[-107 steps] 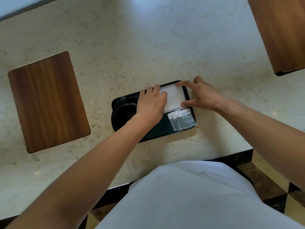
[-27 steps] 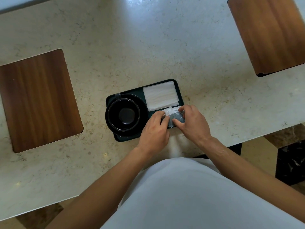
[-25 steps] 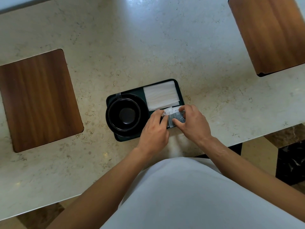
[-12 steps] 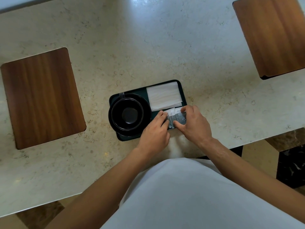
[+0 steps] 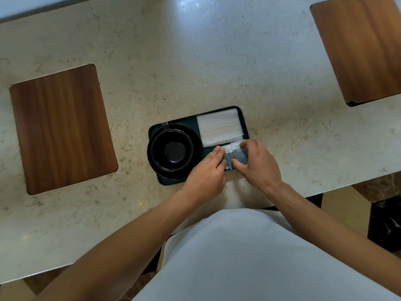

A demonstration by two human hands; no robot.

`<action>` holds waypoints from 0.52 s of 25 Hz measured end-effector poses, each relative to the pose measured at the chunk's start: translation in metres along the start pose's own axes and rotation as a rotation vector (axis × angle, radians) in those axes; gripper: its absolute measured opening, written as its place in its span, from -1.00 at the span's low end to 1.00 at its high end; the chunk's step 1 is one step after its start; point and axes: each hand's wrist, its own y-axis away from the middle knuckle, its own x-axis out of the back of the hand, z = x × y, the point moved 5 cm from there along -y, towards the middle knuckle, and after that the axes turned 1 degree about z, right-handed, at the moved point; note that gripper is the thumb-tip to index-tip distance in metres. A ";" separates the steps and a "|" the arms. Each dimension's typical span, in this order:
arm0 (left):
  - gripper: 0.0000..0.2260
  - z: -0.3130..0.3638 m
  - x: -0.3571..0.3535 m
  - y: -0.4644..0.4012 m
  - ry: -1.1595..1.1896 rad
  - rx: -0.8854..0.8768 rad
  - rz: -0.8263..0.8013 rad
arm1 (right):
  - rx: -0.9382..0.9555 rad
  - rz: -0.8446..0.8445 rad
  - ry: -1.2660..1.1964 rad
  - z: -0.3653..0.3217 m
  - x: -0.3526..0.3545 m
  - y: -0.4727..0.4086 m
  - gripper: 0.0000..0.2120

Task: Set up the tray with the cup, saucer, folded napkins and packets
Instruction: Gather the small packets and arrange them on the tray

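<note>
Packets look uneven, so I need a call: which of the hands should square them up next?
Probably the right hand: its thumb and fingers already pinch the packets on the tray below the napkins. The left hand only touches their left edge with its fingertips.

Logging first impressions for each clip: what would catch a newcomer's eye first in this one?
The small dark rectangular tray near the front edge of the pale marble counter, with a black cup on a black saucer at its left and white folded napkins at its far right. Next, the left hand and right hand meeting over the grey packets at the near right. Two brown wooden boards flank it.
</note>
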 end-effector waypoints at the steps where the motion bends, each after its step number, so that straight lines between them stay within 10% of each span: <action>1: -0.59 0.000 0.000 0.000 0.000 0.001 0.002 | 0.002 0.001 -0.005 0.001 0.000 0.000 -0.53; 13: -0.51 0.021 0.007 -0.006 0.051 0.052 0.115 | 0.052 0.104 -0.033 0.001 0.015 0.000 -0.77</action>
